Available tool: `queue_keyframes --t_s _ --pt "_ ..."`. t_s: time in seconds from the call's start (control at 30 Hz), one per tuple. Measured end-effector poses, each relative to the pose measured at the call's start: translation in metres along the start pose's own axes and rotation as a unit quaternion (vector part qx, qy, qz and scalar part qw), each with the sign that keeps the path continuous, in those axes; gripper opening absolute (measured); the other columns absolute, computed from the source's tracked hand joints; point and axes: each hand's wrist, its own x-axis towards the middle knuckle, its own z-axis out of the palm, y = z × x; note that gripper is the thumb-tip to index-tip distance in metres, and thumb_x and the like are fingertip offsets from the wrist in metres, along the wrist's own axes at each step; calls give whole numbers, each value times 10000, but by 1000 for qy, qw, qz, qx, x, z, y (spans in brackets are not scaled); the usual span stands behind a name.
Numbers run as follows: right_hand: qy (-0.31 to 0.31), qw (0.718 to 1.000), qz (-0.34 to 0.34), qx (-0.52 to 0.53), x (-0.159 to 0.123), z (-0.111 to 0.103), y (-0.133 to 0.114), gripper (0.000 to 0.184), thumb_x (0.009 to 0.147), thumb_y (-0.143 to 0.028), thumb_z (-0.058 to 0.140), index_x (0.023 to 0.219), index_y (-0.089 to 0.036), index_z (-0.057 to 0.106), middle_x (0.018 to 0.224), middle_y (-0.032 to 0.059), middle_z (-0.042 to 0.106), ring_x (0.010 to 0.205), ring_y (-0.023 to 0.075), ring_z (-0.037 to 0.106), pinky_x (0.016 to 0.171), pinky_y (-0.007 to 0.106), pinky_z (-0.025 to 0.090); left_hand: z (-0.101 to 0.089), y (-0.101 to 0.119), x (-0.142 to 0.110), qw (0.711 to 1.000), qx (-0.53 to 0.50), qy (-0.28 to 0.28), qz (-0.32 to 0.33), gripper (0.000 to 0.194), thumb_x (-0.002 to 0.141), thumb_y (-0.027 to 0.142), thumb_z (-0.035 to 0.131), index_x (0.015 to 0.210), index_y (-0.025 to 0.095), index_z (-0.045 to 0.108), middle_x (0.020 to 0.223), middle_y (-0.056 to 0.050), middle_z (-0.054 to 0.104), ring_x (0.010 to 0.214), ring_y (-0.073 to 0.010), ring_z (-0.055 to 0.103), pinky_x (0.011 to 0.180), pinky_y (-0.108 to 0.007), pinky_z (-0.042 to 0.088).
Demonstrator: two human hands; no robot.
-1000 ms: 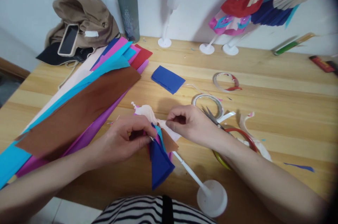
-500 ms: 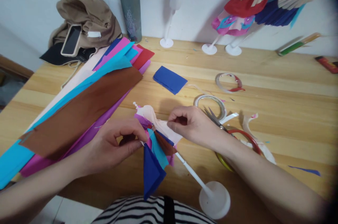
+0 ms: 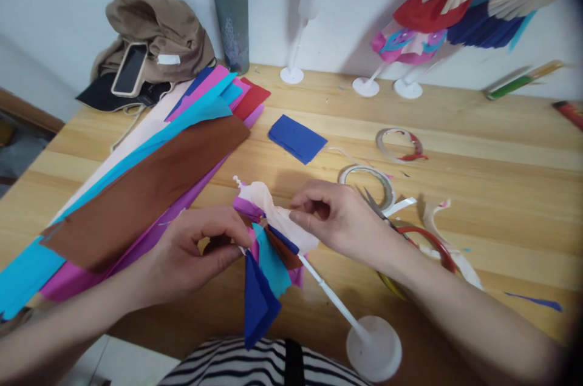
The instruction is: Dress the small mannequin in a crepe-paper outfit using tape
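My left hand (image 3: 195,252) pinches the gathered top corner of a folded dark blue crepe paper piece (image 3: 260,307), which hangs down below the fingertips. Beside it lies a tilted paper figure on a white stick stand (image 3: 374,348), layered with pale pink paper (image 3: 291,227), a turquoise strip (image 3: 272,261), brown, blue and purple strips. My right hand (image 3: 334,216) has thumb and forefinger closed at the edge of the pale pink paper. Whatever lies between those fingertips is mostly hidden.
Crepe paper sheets (image 3: 150,192) lie at left, near a phone (image 3: 130,69) and brown cloth bag (image 3: 155,22). Scissors (image 3: 430,239) and a tape roll (image 3: 368,184) sit by my right forearm. A folded blue paper (image 3: 297,138), flask (image 3: 231,16) and finished-looking paper figures (image 3: 430,10) stand or lie behind.
The blue paper in my left hand has shifted slightly left and down, away from the figure. My right hand stays at the pale pink paper. The whole view has shifted a little.
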Motion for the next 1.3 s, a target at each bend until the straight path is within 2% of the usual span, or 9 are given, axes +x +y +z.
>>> queue_keyframes --t_s 0.03,0.1,0.17,0.23,0.5,0.97,1.17,1.3 --pt "20 999 -37 -9 -1 -1 -2 127 857 -215 612 833 -155 721 696 19 611 598 126 531 553 263 395 1 1 1 1000 -3 -3 1 122 911 153 642 829 167 732 794 -52 747 753 -151 709 627 -203 525" --pt "36 990 -132 -30 -3 -2 -6 209 892 -140 554 973 -148 746 799 54 632 701 152 578 624 280 447 1 3 4 1000 -11 -8 4 115 897 119 642 835 167 725 802 -46 751 742 -140 710 618 -190 518" --pt "12 977 -206 -55 -2 -2 -8 292 937 -110 492 1064 -152 751 857 82 635 786 177 593 666 295 468 2 5 7 1000 -16 -14 10 121 889 94 635 843 167 720 814 -43 755 739 -131 708 616 -180 512" --pt "-14 969 -235 -71 0 -1 -7 308 967 -120 474 1082 -164 756 861 89 634 815 191 585 670 301 470 3 5 10 1000 -12 -26 5 126 885 85 629 842 164 718 820 -45 757 750 -131 708 624 -181 512" --pt "-41 969 -228 -82 7 8 0 283 1002 -197 494 1045 -156 770 847 91 642 810 198 577 670 310 464 7 7 15 998 16 -52 -15 118 889 122 641 817 155 728 785 -51 750 755 -144 695 649 -205 516" --pt "-60 971 -201 -112 6 11 -2 291 993 -173 477 881 -164 745 864 100 659 835 217 593 701 335 478 4 9 7 1000 -15 -18 -3 125 889 97 631 827 159 722 796 -42 753 702 -118 693 582 -171 496" --pt "-26 970 -222 -96 4 14 1 280 992 -167 468 1111 -149 721 904 110 658 843 219 588 695 339 493 4 8 6 999 -21 -30 -25 125 893 95 631 848 163 725 818 -35 745 757 -124 700 638 -177 514" --pt "-45 968 -228 -94 4 12 -1 329 998 -159 459 1217 -169 705 950 107 664 872 220 595 721 343 496 5 9 7 999 -31 -35 -22 109 906 134 645 827 166 712 789 -26 728 748 -125 693 667 -191 521"
